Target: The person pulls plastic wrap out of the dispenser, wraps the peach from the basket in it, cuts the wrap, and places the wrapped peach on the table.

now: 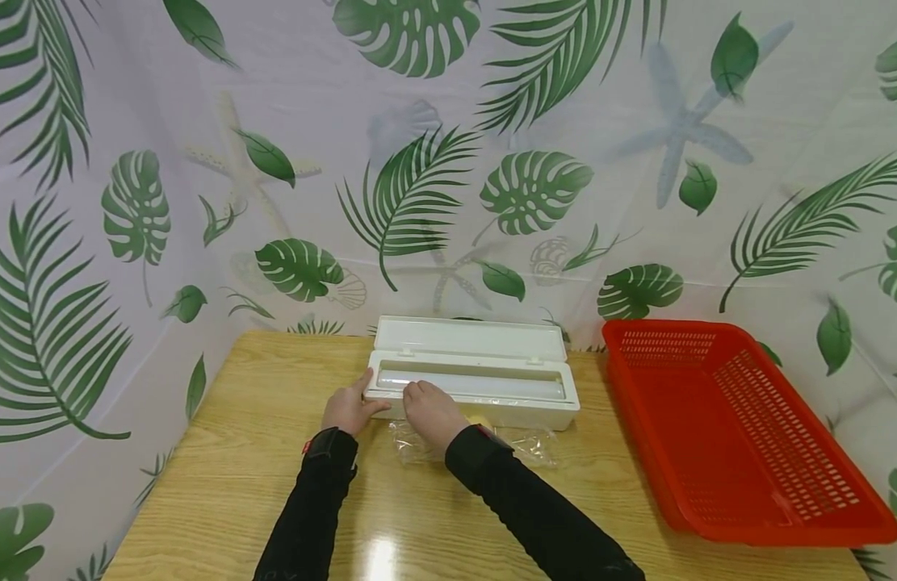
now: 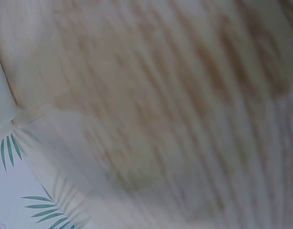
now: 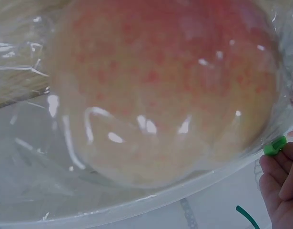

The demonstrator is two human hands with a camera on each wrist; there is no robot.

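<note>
A white cling-film dispenser box (image 1: 477, 387) lies open on the wooden table (image 1: 274, 452), its lid tipped back. My left hand (image 1: 349, 409) rests with straight fingers against the box's left end. My right hand (image 1: 431, 411) sits at the box's front edge, its fingers (image 3: 279, 186) curled on the cling film (image 3: 36, 157) beside a small green piece (image 3: 274, 146). The film lies stretched over a red-yellow apple (image 3: 160, 90), which barely shows in the head view (image 1: 481, 420) just right of my right hand. In the left wrist view I see only blurred tabletop (image 2: 160, 95).
A large empty red plastic basket (image 1: 739, 428) takes up the table's right side. White cloth with a green leaf print (image 1: 448, 161) walls in the back and both sides. Bare tabletop lies left of the box and in front of my arms.
</note>
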